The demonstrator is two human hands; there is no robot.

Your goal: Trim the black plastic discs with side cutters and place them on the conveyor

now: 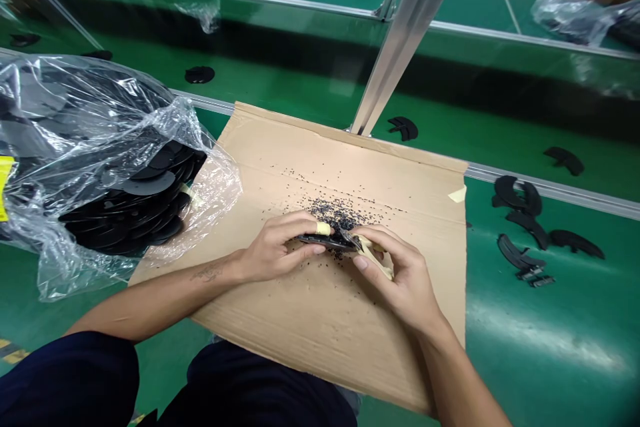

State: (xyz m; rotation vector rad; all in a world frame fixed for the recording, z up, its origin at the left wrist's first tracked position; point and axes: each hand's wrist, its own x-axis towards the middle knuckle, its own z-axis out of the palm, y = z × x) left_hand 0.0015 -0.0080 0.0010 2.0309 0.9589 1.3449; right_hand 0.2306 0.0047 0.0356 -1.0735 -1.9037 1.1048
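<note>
Seen from the wearer's head, two bare forearms reach over a flattened cardboard sheet (pixel 345 167) lying on a green workbench (pixel 545 353). The left hand (pixel 280 247) closes narrowly around one black curved part (pixel 325 242), which sits near the middle of the sheet, and a strip of pale tape (pixel 323 229) wraps one of its fingers. The right hand (pixel 397 277) pinches one tan strip (pixel 374 257), which touches the part. Many black granules (pixel 334 213) are scattered over the cardboard around both hands. To the left, one clear plastic bag (pixel 65 127) holds a stack of black discs (pixel 145 203), too overlapped to count. At least six black curved pieces (pixel 527 228) lie apart on the bench to the right, beyond the sheet.
</note>
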